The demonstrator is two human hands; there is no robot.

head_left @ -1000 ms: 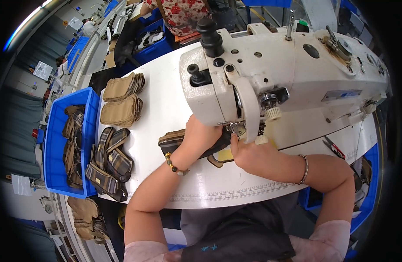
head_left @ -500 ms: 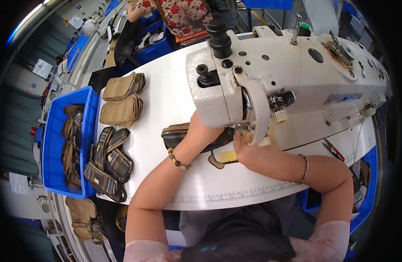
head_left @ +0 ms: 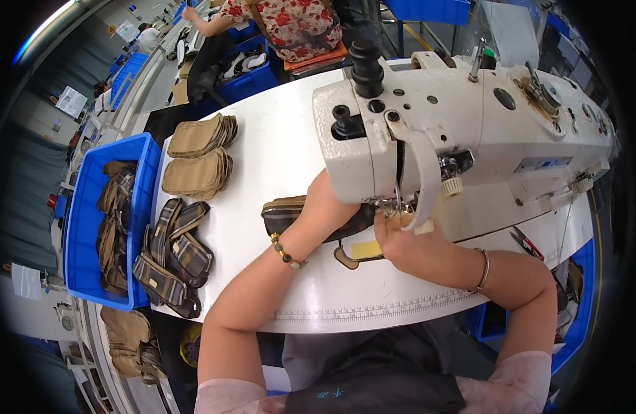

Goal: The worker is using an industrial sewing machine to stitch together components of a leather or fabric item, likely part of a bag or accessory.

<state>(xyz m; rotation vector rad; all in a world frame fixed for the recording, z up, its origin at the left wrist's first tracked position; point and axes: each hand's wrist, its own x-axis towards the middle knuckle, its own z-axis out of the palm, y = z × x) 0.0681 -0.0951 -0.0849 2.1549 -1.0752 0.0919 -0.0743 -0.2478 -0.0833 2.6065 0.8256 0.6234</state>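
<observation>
A dark plaid pouch with a tan zipper edge (head_left: 282, 215) lies on the white sewing table, its right end under the needle area of a white sewing machine (head_left: 463, 110). My left hand (head_left: 329, 205) is closed over the pouch; its fingertips are partly hidden by the machine head. My right hand (head_left: 407, 243) is closed in a pinch beside the presser foot (head_left: 394, 207), at the pouch's right end. What lies between those fingers is hidden. Just in front of the pouch, a small tan-edged tab (head_left: 345, 259) sits beside a yellow patch (head_left: 366, 250) on the table.
Two stacks of tan fabric pieces (head_left: 197, 172) and a pile of plaid pouches (head_left: 173, 259) rest at the left. A blue bin (head_left: 142, 221) of pouches stands beyond them. Red-handled snips (head_left: 528, 243) lie at right. Another person in a floral top (head_left: 297, 31) sits beyond the table.
The whole view has shifted slightly, so the machine appears farther right and lower. Both hands stay at the pouch by the needle. The other person's arm has moved.
</observation>
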